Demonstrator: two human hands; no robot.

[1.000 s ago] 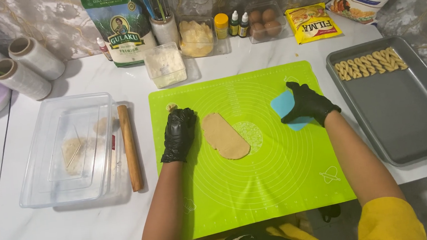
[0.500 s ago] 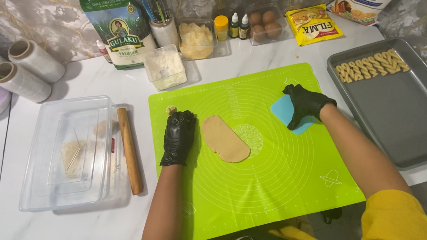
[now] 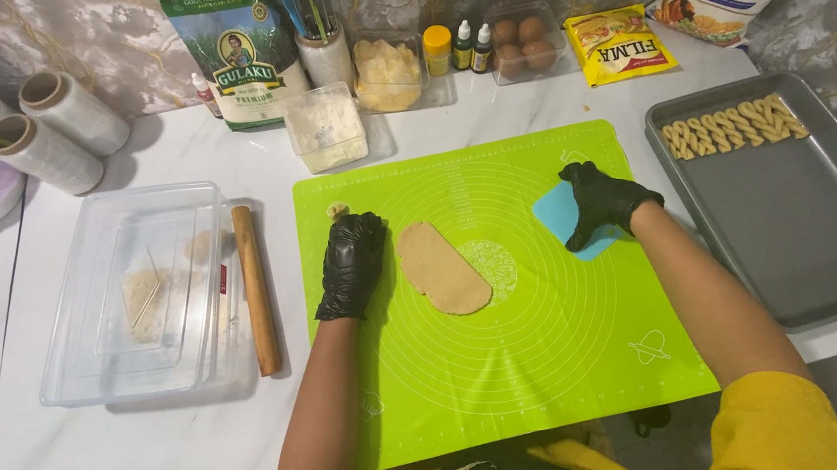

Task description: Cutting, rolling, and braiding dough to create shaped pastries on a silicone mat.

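Note:
A flattened oval of tan dough (image 3: 442, 267) lies on a green silicone mat (image 3: 546, 373). My left hand (image 3: 352, 262), in a black glove, rests flat on the mat just left of the dough, holding nothing. My right hand (image 3: 601, 201), also gloved, presses down on a light blue plastic scraper (image 3: 563, 217) at the mat's right side, fingers curled over it. A small bit of dough (image 3: 338, 211) sits above my left hand.
A wooden rolling pin (image 3: 256, 288) lies left of the mat beside a clear plastic box (image 3: 137, 284). A grey baking tray (image 3: 801, 228) with several twisted dough sticks (image 3: 730, 125) stands at the right. Bags, eggs, bottles and tubs line the back; film rolls at far left.
My right hand slid slightly left and down with the blue scraper, settling over it. My left hand and the dough stayed in place.

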